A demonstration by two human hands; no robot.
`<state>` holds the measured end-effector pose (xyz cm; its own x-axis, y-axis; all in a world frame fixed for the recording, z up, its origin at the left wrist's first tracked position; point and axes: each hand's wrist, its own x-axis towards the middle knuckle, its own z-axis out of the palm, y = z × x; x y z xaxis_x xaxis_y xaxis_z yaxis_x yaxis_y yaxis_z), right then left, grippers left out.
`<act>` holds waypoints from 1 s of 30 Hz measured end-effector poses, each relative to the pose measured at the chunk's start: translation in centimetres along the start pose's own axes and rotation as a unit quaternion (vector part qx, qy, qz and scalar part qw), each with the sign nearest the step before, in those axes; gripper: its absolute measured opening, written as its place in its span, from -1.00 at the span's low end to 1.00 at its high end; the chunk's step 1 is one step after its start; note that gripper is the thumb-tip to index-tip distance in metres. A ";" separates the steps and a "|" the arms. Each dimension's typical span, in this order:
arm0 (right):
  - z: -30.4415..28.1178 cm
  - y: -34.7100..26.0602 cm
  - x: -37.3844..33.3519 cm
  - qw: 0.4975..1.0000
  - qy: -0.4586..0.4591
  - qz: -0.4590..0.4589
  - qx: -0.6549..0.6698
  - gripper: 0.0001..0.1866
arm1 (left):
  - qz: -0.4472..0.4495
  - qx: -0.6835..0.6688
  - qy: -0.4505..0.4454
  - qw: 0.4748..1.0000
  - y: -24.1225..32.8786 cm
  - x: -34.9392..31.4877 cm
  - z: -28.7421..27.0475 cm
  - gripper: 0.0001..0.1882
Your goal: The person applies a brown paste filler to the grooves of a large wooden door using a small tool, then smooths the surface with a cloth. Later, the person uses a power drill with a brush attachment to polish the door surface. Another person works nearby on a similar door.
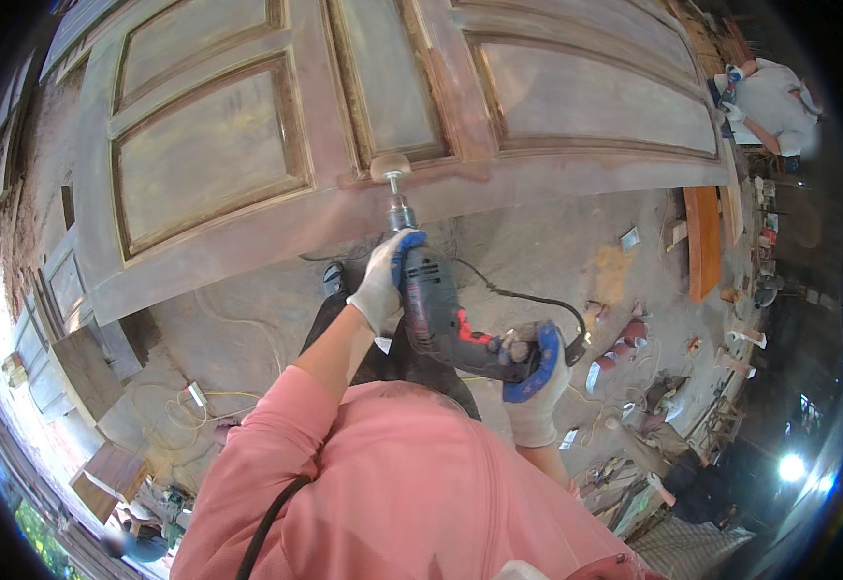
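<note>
A dark electric drill (433, 304) with a red trigger area is held between both my gloved hands. My left hand (390, 275), in a white glove with blue coating, wraps round the drill's front body behind the chuck. Around the rear handle closes my right hand (537, 379), gloved the same way. From the chuck a shaft carries a round sanding disc (390, 166), which meets the lower rail of a large panelled wooden door (557, 179), just below its middle panel. Brown-edged recessed panels make up the door, its surface patchy grey and reddish. A black cord (528, 294) loops from the handle.
An orange-brown board (702, 242) stands at the right beneath the door. Red sandpaper rolls (624, 343) and scraps lie on the concrete floor. A white power strip (196, 393) with cables sits at left. Another person (774, 106) works at far right with a tool.
</note>
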<state>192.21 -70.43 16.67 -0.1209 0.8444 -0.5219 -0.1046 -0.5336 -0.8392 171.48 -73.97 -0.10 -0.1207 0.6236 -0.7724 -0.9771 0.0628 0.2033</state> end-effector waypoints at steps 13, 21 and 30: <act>-1.2 2.4 0.7 1.000 -0.008 0.002 -0.030 -0.71 | -0.031 -0.035 0.019 0.999 0.8 -0.5 -0.6 -0.79; -0.3 1.2 0.0 0.996 -0.047 0.043 0.070 -0.79 | 0.017 -0.009 0.042 0.999 0.9 -1.3 -0.5 -0.80; -0.3 -4.4 5.7 0.988 -0.138 0.039 0.060 -0.69 | 0.000 -0.080 0.054 0.995 -0.5 0.1 3.8 -0.76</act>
<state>192.31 -63.26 17.35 -0.3960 0.7649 -0.5080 -0.1994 -0.6116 -0.7656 172.60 -70.94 2.02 -0.1296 0.5360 -0.8342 -0.9916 -0.0675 0.1108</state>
